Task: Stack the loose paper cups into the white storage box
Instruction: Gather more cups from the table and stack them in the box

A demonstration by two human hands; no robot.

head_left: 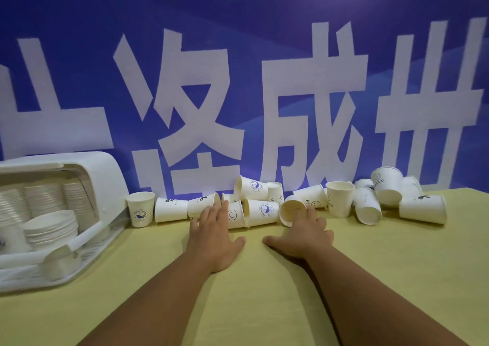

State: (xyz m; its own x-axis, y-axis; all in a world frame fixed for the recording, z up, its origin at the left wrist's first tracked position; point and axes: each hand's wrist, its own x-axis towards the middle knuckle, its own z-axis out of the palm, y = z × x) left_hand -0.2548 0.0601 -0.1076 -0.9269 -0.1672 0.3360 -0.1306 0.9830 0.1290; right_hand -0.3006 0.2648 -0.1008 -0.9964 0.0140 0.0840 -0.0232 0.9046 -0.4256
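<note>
**Two open hands reach the row of cups**

Both arms stretch out over the yellow table (264,306). The left hand (214,237) lies flat with straight fingers. Its fingertips touch the smiley cup (234,214), which lies on its side. The right hand (304,233) is open too, with its thumb out to the side on the cloth. Its fingers touch the tipped cup (291,210), whose open mouth faces the person. Neither hand holds anything.

The loose paper cups (341,200) sit in a messy row at the far edge of the table, right by the wall. Most lie on their sides, pointing left or right. The whale cup (262,212) lies between the two hands with its mouth to the left. One small cup (140,209) stands upright just beside the box. Another stands upright to the right of the hands. At the far right, cups are piled on each other.

The white storage box (105,176) is on the left side of the table. Inside it are stacks of cups (50,226), pushed one into the next.

Behind it all is a blue wall (238,28) with very big white letters.
</note>
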